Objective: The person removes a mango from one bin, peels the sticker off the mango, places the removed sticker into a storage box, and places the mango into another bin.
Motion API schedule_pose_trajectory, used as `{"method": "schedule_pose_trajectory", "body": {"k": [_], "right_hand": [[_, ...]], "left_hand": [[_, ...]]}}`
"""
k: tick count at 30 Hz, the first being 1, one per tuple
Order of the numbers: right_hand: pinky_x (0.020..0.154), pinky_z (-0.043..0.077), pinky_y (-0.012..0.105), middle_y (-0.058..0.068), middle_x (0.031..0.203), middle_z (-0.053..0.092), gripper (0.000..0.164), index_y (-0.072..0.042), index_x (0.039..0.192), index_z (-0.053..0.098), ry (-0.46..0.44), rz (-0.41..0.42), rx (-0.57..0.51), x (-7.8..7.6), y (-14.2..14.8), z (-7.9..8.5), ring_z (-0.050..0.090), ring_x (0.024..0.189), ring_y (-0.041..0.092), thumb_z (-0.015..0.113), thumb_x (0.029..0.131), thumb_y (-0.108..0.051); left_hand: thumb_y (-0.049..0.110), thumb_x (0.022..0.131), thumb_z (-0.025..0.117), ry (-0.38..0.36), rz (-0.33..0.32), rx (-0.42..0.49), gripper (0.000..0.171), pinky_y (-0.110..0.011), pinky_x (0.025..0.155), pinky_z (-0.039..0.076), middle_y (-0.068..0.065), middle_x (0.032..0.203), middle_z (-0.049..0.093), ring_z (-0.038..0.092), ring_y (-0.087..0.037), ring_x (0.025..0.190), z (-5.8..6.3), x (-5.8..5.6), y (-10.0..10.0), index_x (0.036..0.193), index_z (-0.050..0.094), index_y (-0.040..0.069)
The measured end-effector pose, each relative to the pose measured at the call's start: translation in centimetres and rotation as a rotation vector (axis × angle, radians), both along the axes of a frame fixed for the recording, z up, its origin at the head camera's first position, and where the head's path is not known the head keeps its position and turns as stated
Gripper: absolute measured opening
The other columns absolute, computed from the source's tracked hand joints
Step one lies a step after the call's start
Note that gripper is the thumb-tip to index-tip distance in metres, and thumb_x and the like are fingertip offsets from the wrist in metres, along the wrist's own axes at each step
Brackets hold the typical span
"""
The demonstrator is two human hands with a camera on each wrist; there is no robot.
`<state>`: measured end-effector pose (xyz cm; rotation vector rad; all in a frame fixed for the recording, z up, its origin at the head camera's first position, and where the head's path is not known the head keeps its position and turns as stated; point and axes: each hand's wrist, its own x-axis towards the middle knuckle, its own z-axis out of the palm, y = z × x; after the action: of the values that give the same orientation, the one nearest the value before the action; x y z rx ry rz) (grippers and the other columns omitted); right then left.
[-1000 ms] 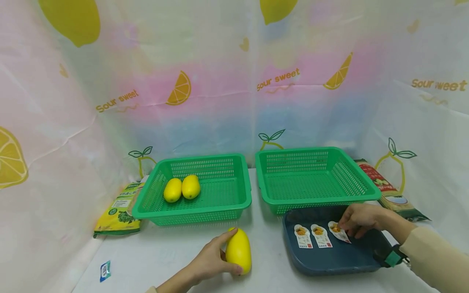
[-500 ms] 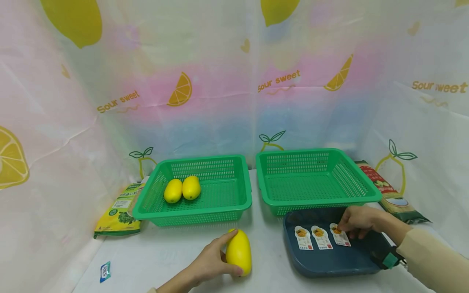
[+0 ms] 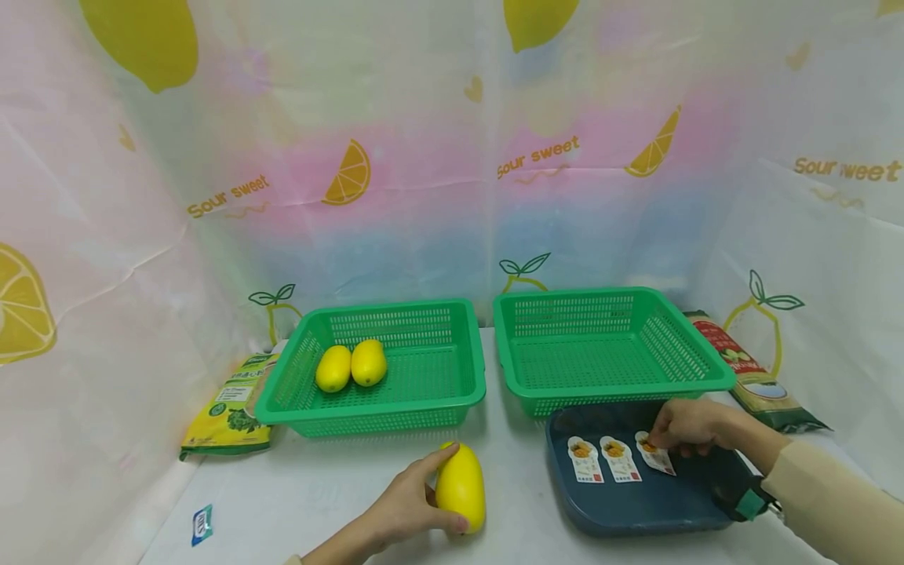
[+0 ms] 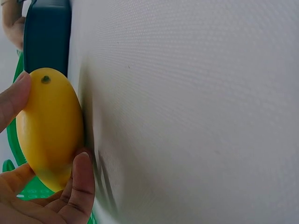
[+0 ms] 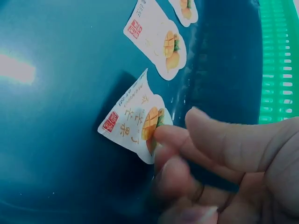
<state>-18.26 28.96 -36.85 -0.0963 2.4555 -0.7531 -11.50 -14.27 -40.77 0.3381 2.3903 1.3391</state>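
Observation:
My left hand (image 3: 415, 494) grips a smooth yellow mango (image 3: 461, 488) at the table's front; in the left wrist view the thumb lies near its stem end and the fingers lie round the other end. To the right, my right hand (image 3: 687, 428) is over a dark blue tray (image 3: 636, 514). One fingertip touches the rounded end of a white mango label (image 5: 133, 119), whose straight end curls up. In the right wrist view the thumb stands apart from the label; I cannot tell whether the fingers pinch it. Two similar labels (image 3: 585, 460) lie flat beside it.
Behind the mango, a green basket (image 3: 381, 412) holds two yellow mangoes (image 3: 351, 366). A second green basket (image 3: 621, 388) stands behind the tray. Packaged food bags lie at both sides, one yellow (image 3: 229, 412), one red and green (image 3: 756, 369). A small blue packet (image 3: 202, 525) lies front left.
The label under my right fingers has turned slightly more upright, its straight end flattening, then lifting a little. My left hand and the mango have stayed in place.

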Motion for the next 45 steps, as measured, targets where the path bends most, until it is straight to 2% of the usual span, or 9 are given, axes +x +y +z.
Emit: {"method": "schedule_pose_trajectory", "body": {"k": [3,6,9,13,21,27,35,41,45], "right_hand": [[0.055,0.048,0.025,0.001,0.072,0.064,0.018,-0.003,0.104,0.073,-0.047,-0.02,-0.055,0.05,-0.12,-0.15,0.057,0.062,0.012,0.061,0.095,-0.012],[0.064,0.058,0.03,0.005,0.079,0.069,0.022,0.002,0.111,0.07,-0.116,-0.054,-0.138,0.01,-0.06,-0.4,0.067,0.07,0.013,0.059,0.096,-0.011],[0.068,0.061,0.032,0.008,0.085,0.072,0.028,0.007,0.118,0.065,-0.169,-0.069,-0.212,-0.03,0.07,-0.63,0.071,0.074,0.014,0.059,0.096,-0.009],[0.069,0.061,0.031,0.01,0.086,0.072,0.03,0.01,0.12,0.062,-0.198,-0.068,-0.259,-0.08,0.21,-0.79,0.071,0.075,0.014,0.058,0.096,-0.007],[0.07,0.06,0.033,0.008,0.082,0.07,0.027,0.011,0.117,0.064,-0.142,-0.12,-0.216,-0.11,0.26,-0.84,0.068,0.073,0.015,0.057,0.095,-0.004],[0.067,0.06,0.031,0.01,0.084,0.066,0.034,0.016,0.122,0.057,-0.147,-0.172,-0.216,-0.19,0.34,-0.9,0.067,0.07,0.016,0.053,0.094,-0.003],[0.07,0.06,0.033,0.011,0.086,0.067,0.034,0.017,0.122,0.057,-0.123,-0.178,-0.202,-0.2,0.27,-0.87,0.067,0.074,0.017,0.05,0.095,-0.002],[0.072,0.057,0.032,0.009,0.09,0.065,0.028,0.015,0.115,0.061,-0.05,-0.138,-0.148,-0.09,0.1,-0.72,0.06,0.08,0.018,0.051,0.093,0.0],[0.072,0.056,0.031,0.009,0.092,0.064,0.028,0.016,0.114,0.061,-0.033,-0.139,-0.134,-0.03,0.02,-0.55,0.059,0.081,0.017,0.05,0.093,0.002]], "left_hand": [[0.024,0.069,0.09,-0.004,0.0,-0.002,0.096,-0.028,0.07,0.044,-0.026,0.147,0.04,0.054,-0.019,0.082,0.02,0.02,-0.01,0.151,0.04,0.018],[0.024,0.069,0.09,-0.007,-0.001,-0.003,0.096,-0.029,0.071,0.044,-0.026,0.147,0.041,0.055,-0.019,0.082,0.02,0.02,0.0,0.151,0.04,0.018],[0.024,0.07,0.089,-0.009,0.0,-0.005,0.096,-0.029,0.071,0.045,-0.026,0.147,0.041,0.054,-0.019,0.083,0.01,-0.01,0.02,0.151,0.04,0.019],[0.024,0.07,0.09,-0.008,0.002,-0.01,0.096,-0.029,0.071,0.045,-0.026,0.146,0.041,0.054,-0.02,0.083,0.01,-0.05,0.07,0.151,0.04,0.02],[0.024,0.07,0.089,-0.028,-0.003,0.018,0.097,-0.03,0.073,0.047,-0.027,0.15,0.037,0.057,-0.019,0.085,-0.27,-0.12,-0.09,0.152,0.038,0.02],[0.021,0.071,0.088,-0.064,-0.014,0.054,0.097,-0.03,0.074,0.047,-0.023,0.157,0.032,0.058,-0.019,0.087,-0.46,-0.27,0.01,0.153,0.037,0.021],[0.02,0.073,0.087,-0.086,-0.037,0.064,0.1,-0.032,0.079,0.048,-0.023,0.16,0.026,0.059,-0.019,0.09,-0.53,-0.5,0.55,0.155,0.031,0.019],[0.022,0.075,0.087,-0.082,-0.054,0.067,0.102,-0.035,0.084,0.05,-0.024,0.159,0.029,0.06,-0.019,0.092,-0.57,-0.59,0.62,0.157,0.026,0.016],[0.022,0.075,0.087,-0.075,-0.061,0.067,0.103,-0.036,0.085,0.05,-0.024,0.157,0.032,0.06,-0.018,0.093,-0.65,-0.63,0.63,0.157,0.025,0.015]]}}
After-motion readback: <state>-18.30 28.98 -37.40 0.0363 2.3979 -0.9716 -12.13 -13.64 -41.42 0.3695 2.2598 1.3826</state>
